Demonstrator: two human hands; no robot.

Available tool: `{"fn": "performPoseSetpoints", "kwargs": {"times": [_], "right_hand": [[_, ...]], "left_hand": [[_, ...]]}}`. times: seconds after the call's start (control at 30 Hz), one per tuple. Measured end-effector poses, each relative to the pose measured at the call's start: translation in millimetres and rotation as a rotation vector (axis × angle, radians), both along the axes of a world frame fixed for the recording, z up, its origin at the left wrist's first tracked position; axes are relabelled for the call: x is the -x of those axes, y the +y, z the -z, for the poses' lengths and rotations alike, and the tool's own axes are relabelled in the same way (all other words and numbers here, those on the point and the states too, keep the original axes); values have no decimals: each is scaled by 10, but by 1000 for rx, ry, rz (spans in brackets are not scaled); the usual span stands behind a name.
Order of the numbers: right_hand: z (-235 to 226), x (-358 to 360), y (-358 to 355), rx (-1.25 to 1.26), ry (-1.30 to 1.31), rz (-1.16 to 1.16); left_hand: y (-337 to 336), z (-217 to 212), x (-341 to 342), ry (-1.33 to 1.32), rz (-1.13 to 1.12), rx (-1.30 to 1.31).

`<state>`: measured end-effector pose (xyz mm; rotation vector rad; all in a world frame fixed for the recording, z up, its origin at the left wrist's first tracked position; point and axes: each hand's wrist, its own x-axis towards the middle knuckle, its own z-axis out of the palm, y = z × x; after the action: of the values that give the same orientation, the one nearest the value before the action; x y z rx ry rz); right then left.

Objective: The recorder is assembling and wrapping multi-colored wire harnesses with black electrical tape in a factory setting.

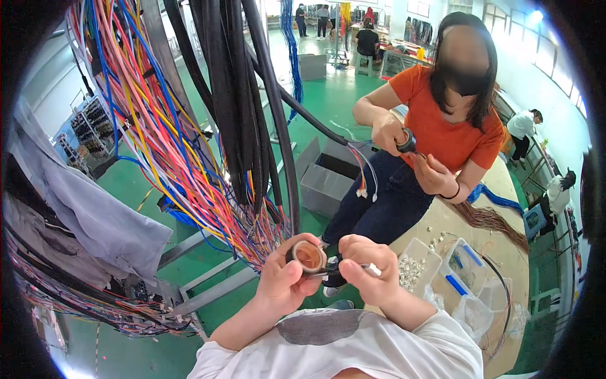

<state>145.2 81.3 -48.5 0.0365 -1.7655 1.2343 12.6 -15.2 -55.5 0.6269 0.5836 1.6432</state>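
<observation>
My left hand [281, 278] is closed around a roll of black tape [308, 256] with a brown core, tilted so its open middle faces up. Close beside it, my right hand [379, 281] pinches a dark wire end, and a white connector [373, 270] sticks out by the thumb. Something black, perhaps a tape strip or the wire, spans the short gap between both hands; which it is I cannot tell. Facing me, a co-worker in an orange top [442, 120] holds another black tape roll [407, 141] in their own hands.
A bundle of many-coloured wires [183, 170] and thick black cables [227, 95] hangs on a metal frame at left. On the wooden table [505, 240] at right are a tray of white connectors [416, 265], a clear box with blue clips [466, 262] and plastic bags [473, 316].
</observation>
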Motion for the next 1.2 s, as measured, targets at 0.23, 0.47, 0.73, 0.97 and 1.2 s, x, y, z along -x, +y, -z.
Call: {"fn": "performPoseSetpoints", "kwargs": {"times": [0.23, 0.47, 0.73, 0.97, 1.2], "right_hand": [[-34, -50, 22, 590, -264, -71], [17, 16, 169, -68, -39, -251], [76, 63, 173, -333, -100, -18], [28, 53, 148, -327, -57, 96], [5, -10, 67, -112, -51, 42]], "left_hand": [[25, 109, -37, 117, 68, -199], [11, 71, -44, 785, -126, -104], [57, 43, 13, 1035, -46, -82], [131, -63, 69, 582, 181, 48], [77, -49, 42, 47, 68, -77]]}}
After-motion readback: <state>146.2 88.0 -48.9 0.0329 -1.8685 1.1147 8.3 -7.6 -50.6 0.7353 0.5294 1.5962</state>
